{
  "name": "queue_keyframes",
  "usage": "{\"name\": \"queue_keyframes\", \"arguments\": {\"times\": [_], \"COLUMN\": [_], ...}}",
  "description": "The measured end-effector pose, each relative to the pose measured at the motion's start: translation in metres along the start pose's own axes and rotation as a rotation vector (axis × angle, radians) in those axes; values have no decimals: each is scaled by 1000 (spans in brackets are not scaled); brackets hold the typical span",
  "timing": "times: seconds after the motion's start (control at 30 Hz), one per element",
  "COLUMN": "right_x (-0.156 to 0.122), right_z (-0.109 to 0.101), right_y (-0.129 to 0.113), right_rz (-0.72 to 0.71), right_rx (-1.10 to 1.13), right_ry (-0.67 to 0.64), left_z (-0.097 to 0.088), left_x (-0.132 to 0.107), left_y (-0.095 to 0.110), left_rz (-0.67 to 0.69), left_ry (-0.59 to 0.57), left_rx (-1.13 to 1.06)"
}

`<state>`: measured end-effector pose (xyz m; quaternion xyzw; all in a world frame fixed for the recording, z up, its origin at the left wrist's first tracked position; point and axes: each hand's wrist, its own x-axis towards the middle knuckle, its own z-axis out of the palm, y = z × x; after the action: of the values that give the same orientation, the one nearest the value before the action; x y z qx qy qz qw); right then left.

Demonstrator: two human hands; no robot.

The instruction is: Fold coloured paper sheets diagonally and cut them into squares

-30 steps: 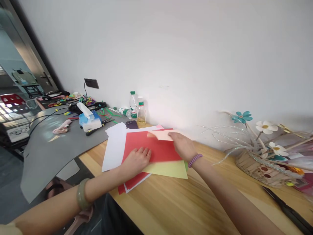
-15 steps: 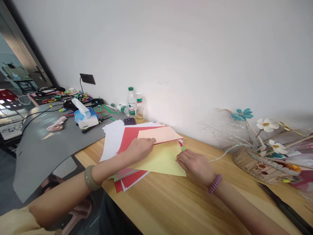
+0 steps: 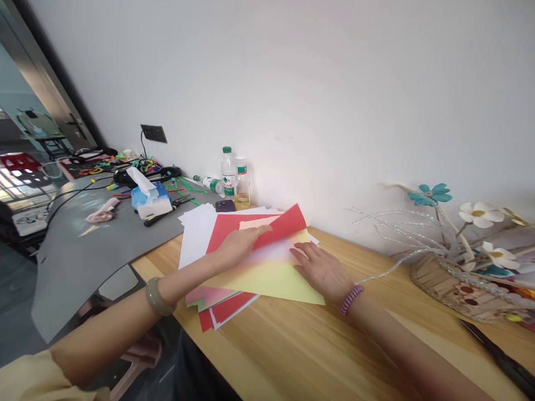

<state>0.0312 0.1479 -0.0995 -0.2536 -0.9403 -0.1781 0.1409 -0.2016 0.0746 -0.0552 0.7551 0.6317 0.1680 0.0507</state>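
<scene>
**Left hand holds up the edge of a red sheet**

From my end I see the left hand reaching in over a loose pile of coloured paper on the wooden surface. Its fingers are closed on the near edge of the red sheet, whose right corner curls up and away from the pile. A peach sheet shows just behind those fingers, lying on the red; I can't tell whether it is caught in the same grip.

The right hand is palm down at the right side of the pile, its fingers spread and holding nothing. They are over a yellow sheet, though I can't tell how firmly they touch it. That sheet lies below the raised red one, with its near edge towards me.

White sheets fan out to the left, and a lower red sheet sticks out at the near left corner. Behind the paper I have a dark phone, an upright green-capped bottle and a white-capped bottle with amber liquid. A flower basket stands well to the right.
</scene>
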Motion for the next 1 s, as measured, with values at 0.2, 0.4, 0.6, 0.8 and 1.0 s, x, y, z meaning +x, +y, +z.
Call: {"name": "queue_keyframes", "arguments": {"times": [0.2, 0.4, 0.6, 0.8, 1.0], "right_x": [1, 7, 6, -15, -47], "right_z": [11, 4, -14, -35, -37], "right_y": [7, 6, 5, 1, -6], "right_rz": [-180, -155, -67, 10, 62], "right_rx": [-31, -51, -15, 109, 267], "right_ry": [-146, -256, -237, -169, -238], "left_z": [11, 20, 14, 18, 20], "left_x": [2, 5, 6, 6, 6], "left_y": [12, 12, 2, -5, -15], "left_rz": [88, 89, 133, 123, 148], "left_ry": [-75, -92, -132, -123, -135], "left_rx": [143, 262, 297, 368, 439]}}
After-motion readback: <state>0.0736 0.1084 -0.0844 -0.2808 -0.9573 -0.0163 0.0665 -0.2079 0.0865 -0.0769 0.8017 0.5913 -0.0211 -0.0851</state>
